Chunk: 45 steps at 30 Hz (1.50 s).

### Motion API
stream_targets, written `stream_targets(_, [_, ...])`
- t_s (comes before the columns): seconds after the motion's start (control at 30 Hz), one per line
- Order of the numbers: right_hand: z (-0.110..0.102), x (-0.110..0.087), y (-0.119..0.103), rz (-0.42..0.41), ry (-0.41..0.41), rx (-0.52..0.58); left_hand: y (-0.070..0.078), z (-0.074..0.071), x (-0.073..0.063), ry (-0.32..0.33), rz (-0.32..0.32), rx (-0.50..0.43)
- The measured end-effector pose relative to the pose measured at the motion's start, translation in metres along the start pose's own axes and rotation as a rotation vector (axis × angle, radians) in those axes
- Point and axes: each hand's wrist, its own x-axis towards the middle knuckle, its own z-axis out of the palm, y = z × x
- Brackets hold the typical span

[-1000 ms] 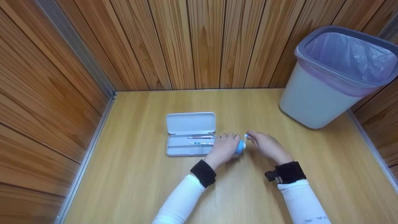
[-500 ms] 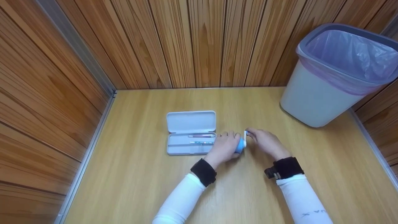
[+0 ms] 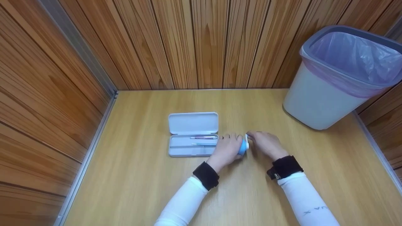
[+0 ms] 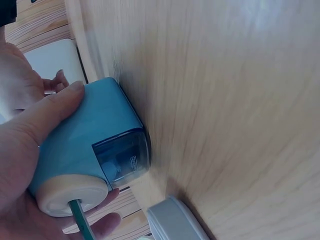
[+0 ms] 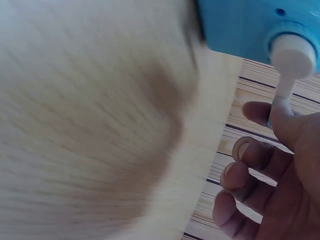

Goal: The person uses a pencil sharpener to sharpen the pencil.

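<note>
My left hand (image 3: pixel 226 147) grips a blue hand-crank pencil sharpener (image 4: pixel 87 130) from above, the thumb across its side and the fingers around it. A green-looking pencil (image 4: pixel 81 220) sticks out of its round cream-coloured front; in the head view it stretches left over the case. At the opposite end, my right hand (image 3: pixel 265 142) pinches the white crank (image 5: pixel 286 90) between thumb and index finger, the other fingers loosely curled below. An open grey pencil case (image 3: pixel 193 123) lies just left of the left hand, which covers its right corner. Another pencil (image 3: pixel 202 137) lies inside it.
A white waste bin (image 3: pixel 320 97) with a purple-tinted liner stands at the back right. Wood-panelled walls (image 3: pixel 207 44) close off the back and sides of the wooden table (image 3: pixel 141 125).
The right hand and crank have shifted slightly around the sharpener's end. The pencil's visible side has gone from patterned to plain blue. The left hand stays in place.
</note>
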Motion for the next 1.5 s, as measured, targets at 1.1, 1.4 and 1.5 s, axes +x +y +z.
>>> stream_targets(1.1, [0.037,-0.036,-0.009,-0.126,0.072,-0.194,0.015,0.001,-0.001,0.040,-0.162,0.001])
stream_targets(1.4, [0.032,-0.041,-0.016,-0.111,0.031,-0.184,0.016,-0.001,0.001,0.044,-0.181,-0.001])
stream_targets(1.5, [0.031,-0.042,-0.018,-0.118,0.047,-0.189,0.015,-0.001,0.002,0.031,-0.191,0.000])
